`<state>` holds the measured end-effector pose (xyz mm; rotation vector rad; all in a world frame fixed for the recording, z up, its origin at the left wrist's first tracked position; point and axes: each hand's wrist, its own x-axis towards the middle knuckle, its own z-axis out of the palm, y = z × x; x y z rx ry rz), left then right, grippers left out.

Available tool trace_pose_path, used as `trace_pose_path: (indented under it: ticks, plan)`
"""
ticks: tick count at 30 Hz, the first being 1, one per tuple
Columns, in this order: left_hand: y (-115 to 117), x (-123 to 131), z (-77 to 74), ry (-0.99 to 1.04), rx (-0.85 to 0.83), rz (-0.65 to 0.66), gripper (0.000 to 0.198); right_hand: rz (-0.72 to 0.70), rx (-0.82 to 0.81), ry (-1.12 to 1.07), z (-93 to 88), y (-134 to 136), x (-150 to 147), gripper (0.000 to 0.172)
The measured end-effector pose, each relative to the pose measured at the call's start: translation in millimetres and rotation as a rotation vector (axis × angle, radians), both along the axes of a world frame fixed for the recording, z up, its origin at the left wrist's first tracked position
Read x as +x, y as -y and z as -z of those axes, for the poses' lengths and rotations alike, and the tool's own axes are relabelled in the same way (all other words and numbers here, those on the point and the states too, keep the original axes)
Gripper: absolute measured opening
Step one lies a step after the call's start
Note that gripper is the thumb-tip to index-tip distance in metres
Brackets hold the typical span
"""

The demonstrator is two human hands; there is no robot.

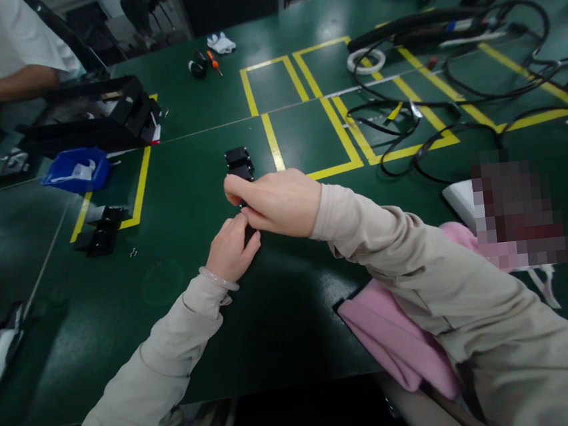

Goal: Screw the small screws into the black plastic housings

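In the middle of the green table my hands meet over a black jointed part (238, 157), its boxy far end showing beyond my fingers. My left hand (231, 248), with a pale bangle at the wrist, is closed around the near end. From above, my right hand (280, 203) closes with its fingers curled over the middle of the same part. Whether the right hand also pinches something small is hidden. To the left lie similar black blocks (100, 234) and several tiny screws (134, 253).
A blue tray (76, 171) and a black bin (89, 118) stand at the left, near a co-worker's arm (5, 86). Black cables (453, 89) and a white tape roll (366, 62) lie at the right. A pink cloth (401, 342) hangs over the front edge.
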<state>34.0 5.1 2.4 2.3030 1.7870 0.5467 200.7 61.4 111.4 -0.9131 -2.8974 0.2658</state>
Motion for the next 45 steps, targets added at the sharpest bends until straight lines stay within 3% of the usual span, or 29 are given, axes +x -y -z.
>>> trace_pose_path:
  ticks: [16,38,45]
  plan:
    - [-1,1,1.7,-0.056,0.040,0.000,0.016,-0.022,-0.012,0.002,-2.1,-1,1,0.030]
    - [0,-5,4.1,0.066,0.039,0.034,0.019,-0.002,-0.002,-0.034,-5.5,-1,2,0.027]
    - [3,-7,-1.4,0.146,0.163,0.107,0.027,-0.019,0.015,-0.119,-11.3,-4,8,0.025]
